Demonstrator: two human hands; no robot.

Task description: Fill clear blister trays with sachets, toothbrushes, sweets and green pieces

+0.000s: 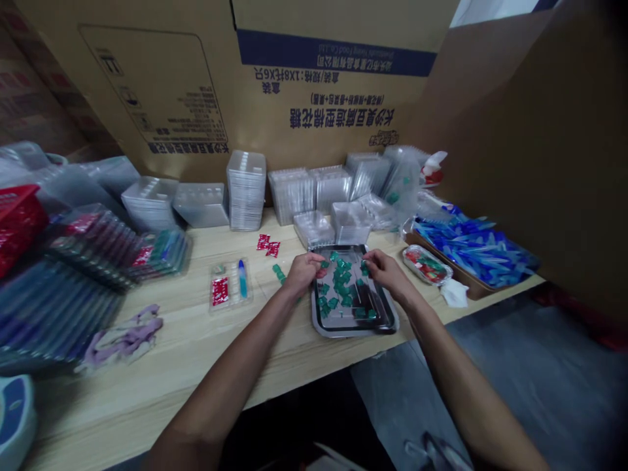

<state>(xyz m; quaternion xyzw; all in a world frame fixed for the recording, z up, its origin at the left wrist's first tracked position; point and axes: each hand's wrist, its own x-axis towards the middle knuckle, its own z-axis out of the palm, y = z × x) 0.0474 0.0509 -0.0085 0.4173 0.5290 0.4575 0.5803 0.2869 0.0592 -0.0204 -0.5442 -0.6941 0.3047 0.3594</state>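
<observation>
A shiny metal tray (320, 322) lies on the table in front of me, with several small green pieces (342, 278), like wrapped candies, scattered over it. Over the tray's left edge, my left hand (304, 272) is closed in a pinch on a green piece (324, 264). My right hand (386, 271) pinches another green piece (364, 267) above the right side. A short row of green pieces (279, 273) rests on the wood left of the tray. Farther left lies a clear compartment tray (230, 302) containing a red packet (220, 292) and a blue pen-shaped item (242, 279).
Stacked clear plastic trays (246, 191) line the back, before a large cardboard box (294, 144). A box of blue pen-shaped items (473, 248) stands right. Filled trays (59, 301), purple-white gloves (125, 339) and a red basket (19, 226) are left. Red packets (269, 245) lie mid-table.
</observation>
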